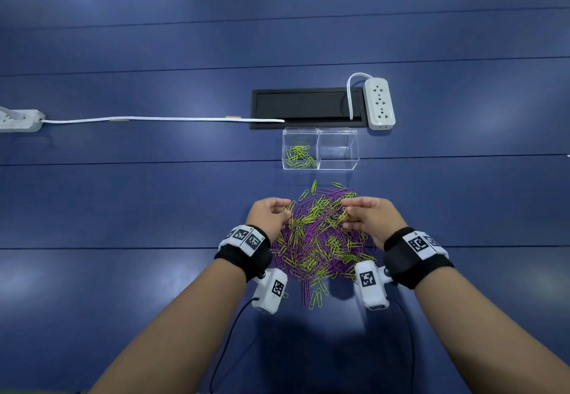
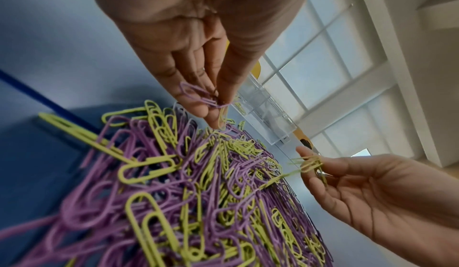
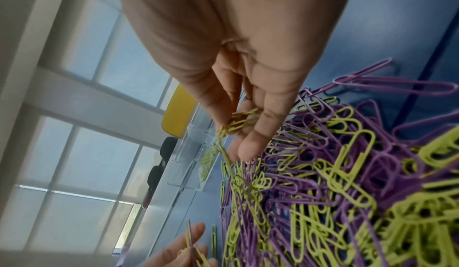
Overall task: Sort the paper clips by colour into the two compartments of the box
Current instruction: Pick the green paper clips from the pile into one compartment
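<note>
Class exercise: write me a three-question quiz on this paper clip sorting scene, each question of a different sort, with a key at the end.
1. True or false: the right compartment of the clear box holds purple clips.
2. Which colour lies in the left compartment? A purple, B yellow-green, C both.
3. Fill in: the right hand pinches ______ clips over the mixed pile.

Key
1. False; it holds no clips.
2. B
3. yellow-green

Head view looks down; wrist views, close and somewhat blurred, share the clip pile.
</note>
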The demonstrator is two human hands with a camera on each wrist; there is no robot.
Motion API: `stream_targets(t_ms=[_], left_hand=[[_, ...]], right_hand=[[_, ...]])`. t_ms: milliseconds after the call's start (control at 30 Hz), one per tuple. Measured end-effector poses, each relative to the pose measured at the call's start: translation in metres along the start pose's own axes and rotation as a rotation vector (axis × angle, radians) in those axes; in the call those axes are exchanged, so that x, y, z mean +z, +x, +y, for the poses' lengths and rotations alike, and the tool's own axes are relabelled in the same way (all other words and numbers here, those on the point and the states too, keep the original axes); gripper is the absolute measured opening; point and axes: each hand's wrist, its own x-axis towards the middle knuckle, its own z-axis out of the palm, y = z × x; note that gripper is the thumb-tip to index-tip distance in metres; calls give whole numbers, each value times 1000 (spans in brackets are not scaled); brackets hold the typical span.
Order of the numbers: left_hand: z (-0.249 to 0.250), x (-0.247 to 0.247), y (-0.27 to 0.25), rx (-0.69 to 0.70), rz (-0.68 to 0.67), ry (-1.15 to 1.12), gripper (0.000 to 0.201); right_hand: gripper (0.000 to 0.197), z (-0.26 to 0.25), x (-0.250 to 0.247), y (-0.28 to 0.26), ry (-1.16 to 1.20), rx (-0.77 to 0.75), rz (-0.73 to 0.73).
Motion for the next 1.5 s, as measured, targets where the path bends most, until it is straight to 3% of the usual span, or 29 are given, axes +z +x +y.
stream_targets(t_ms=[300,500,600,700,900,1067,1200,1400,1500], left_hand=[[8,1,-3,-22,-82,-109,25],[9,0,-3,40,-44,29,20],[11,-2,-3,88,30,136,15],[11,-6,-3,122,67,205,14],[19,-2,-14,178,32,295,23],[24,14,-14,290,-6,514,24],[25,27,-12,330,-24,596,21],[21,38,-5,352,-89,817,25],[22,40,-4,349,-76,862,24]], right_hand=[[30,-14,6,-11,293,68,-36],[25,-9,13,-7,367,88,18],[8,-3,13,-3,255,70,5],[14,2,12,1,77,29,6],[28,3,13,0,-664,-137,126],[16,7,30,-5,-1044,-254,95],[25,16,37,-2,-1104,-234,112],[8,9,33,-1,-1022,-190,127],[9,4,26,-1,-960,-134,121]])
